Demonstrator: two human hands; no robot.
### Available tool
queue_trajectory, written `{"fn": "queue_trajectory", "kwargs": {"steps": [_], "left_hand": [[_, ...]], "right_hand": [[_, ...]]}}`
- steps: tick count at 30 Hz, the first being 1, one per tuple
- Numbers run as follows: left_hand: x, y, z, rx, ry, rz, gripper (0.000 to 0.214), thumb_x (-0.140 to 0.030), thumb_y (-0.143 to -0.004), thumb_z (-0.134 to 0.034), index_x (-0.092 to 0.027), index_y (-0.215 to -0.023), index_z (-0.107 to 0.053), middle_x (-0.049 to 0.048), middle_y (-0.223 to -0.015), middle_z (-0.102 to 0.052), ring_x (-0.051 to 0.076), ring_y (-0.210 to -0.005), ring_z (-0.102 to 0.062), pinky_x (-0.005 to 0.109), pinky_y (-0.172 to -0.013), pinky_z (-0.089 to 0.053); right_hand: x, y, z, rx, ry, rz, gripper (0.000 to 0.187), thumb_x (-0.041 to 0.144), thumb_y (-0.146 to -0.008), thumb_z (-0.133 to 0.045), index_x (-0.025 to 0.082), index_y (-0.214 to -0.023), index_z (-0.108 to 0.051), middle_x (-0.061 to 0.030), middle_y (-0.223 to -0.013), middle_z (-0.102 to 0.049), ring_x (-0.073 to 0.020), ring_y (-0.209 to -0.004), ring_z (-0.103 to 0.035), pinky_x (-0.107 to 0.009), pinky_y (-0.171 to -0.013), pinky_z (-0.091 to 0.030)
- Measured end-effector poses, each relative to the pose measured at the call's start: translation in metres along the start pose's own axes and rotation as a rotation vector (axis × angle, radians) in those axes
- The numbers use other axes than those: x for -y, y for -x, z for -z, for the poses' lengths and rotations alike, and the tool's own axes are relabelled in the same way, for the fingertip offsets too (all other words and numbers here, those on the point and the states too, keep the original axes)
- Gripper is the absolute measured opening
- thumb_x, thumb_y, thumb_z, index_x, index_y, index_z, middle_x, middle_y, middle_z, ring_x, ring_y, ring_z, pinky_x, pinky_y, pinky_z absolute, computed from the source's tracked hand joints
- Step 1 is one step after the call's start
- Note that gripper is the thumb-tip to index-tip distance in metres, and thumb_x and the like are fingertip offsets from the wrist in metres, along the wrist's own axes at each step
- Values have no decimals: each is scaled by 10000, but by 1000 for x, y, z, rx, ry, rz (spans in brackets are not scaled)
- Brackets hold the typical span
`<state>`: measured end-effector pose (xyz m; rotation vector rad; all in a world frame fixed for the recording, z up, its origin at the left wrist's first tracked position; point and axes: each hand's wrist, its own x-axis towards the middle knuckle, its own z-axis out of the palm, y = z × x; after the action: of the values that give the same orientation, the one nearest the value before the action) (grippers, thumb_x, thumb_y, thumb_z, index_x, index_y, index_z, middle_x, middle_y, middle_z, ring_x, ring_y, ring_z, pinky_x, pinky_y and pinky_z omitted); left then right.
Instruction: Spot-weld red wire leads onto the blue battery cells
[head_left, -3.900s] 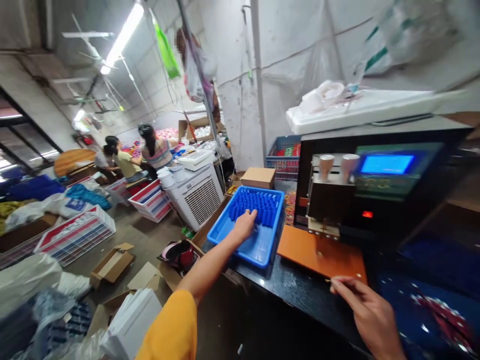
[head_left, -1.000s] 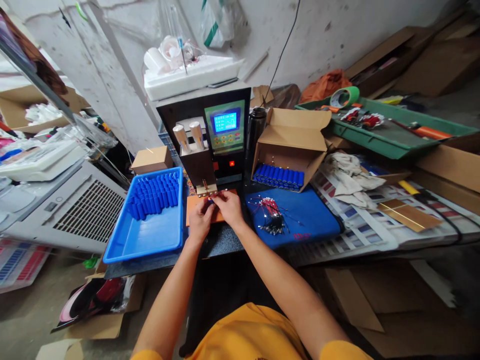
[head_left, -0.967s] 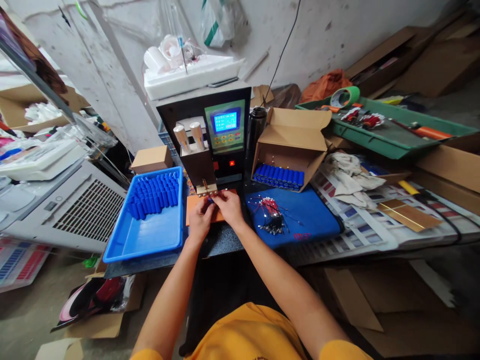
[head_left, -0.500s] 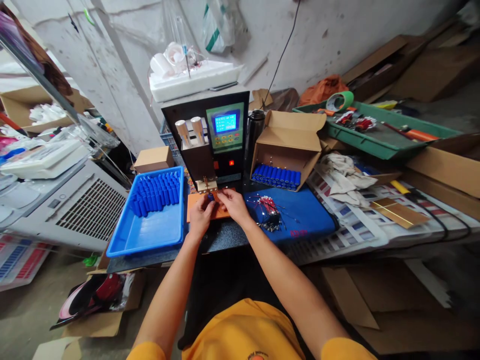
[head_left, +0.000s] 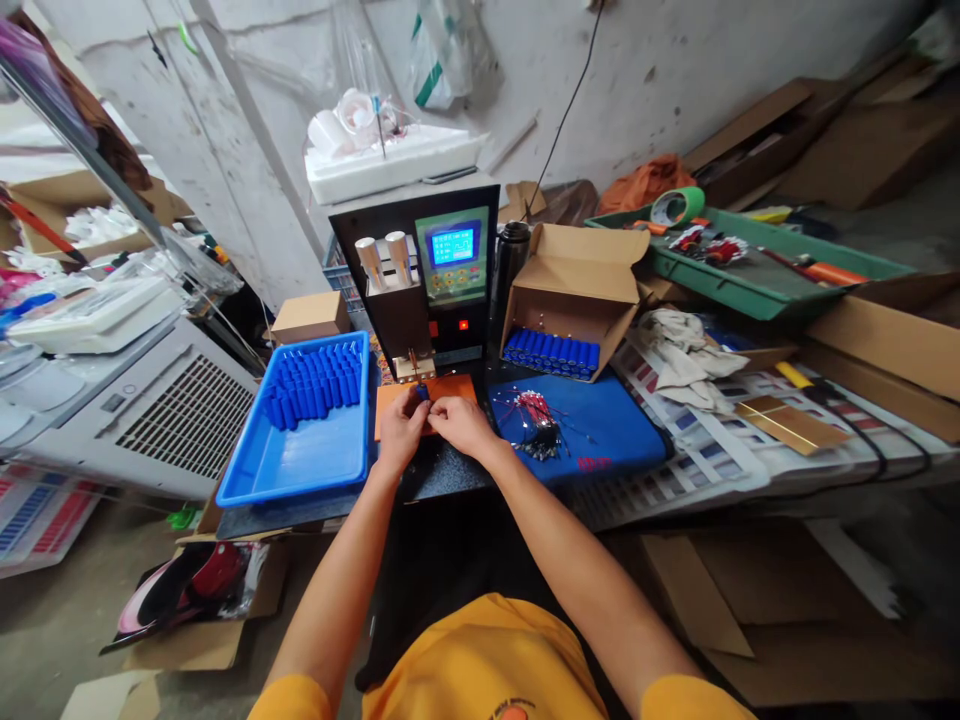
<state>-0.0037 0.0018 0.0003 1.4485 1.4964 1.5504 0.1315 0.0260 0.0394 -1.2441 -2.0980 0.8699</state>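
In the head view, my left hand [head_left: 403,428] is closed round a blue cylindrical battery cell [head_left: 423,392], whose top end shows above the fingers. It sits just below the electrode pins [head_left: 413,364] of a black spot welder [head_left: 405,310] with a lit display. Close beside it, my right hand [head_left: 461,424] has its fingers pinched together near the cell; what they grip is too small to make out. Both hands are over an orange plate [head_left: 453,387] in front of the machine.
A blue tray [head_left: 296,485] on the left holds several blue cells. To the right, a cardboard box [head_left: 577,245] contains more cells. Red and black wire leads [head_left: 536,425] lie on a blue mat [head_left: 619,420]. A green tray [head_left: 750,290] stands farther right.
My right hand has drawn back toward me from the electrode pins, its fingers now lower beside the cell. My left hand stays round the cell, nearly in place.
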Motion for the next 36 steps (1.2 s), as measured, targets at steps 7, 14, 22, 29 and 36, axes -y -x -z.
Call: {"fn": "queue_trajectory", "kwargs": {"steps": [7,14,22,29,36], "left_hand": [[3,-1,0,10,4,22,188,-298,-820,-614,-163,-938,-671,41,-850,-703,168,-795,-662,292,-790,-519],[-2,7,2,-127,56,45,338,-339,-813,-655,-152,-1094,-667,100,-1061,-719,197,-922,-698,326,-840,-549],[-14,37,10,-66,-78,-32,213,-362,-848,-628,-172,-884,-718,51,-826,-723,171,-771,-671,292,-746,-531],[-18,32,5,-33,69,80,227,-377,-834,-634,-163,-768,-664,25,-735,-690,152,-703,-639,270,-717,-506],[-13,27,12,-47,-17,31,200,-333,-865,-568,-174,-760,-625,11,-717,-614,150,-700,-594,274,-707,-504]], "right_hand": [[-12,-3,-1,-33,-301,-10,153,223,-761,-637,161,-632,-693,-9,-607,-656,-136,-606,-580,-239,-608,-406],[-10,-5,2,26,-856,-147,216,339,-647,-728,151,-606,-630,36,-475,-532,-73,-418,-427,-199,-424,-310],[-6,-1,-5,50,-1038,-188,257,381,-652,-762,141,-688,-677,32,-485,-541,-60,-420,-428,-177,-388,-260],[-9,-1,-4,46,-966,-172,263,396,-672,-738,148,-695,-652,37,-490,-539,-65,-426,-421,-189,-406,-280],[-12,-3,-1,34,-780,-53,295,426,-673,-730,160,-645,-605,39,-501,-525,-81,-468,-427,-210,-448,-307]]}}
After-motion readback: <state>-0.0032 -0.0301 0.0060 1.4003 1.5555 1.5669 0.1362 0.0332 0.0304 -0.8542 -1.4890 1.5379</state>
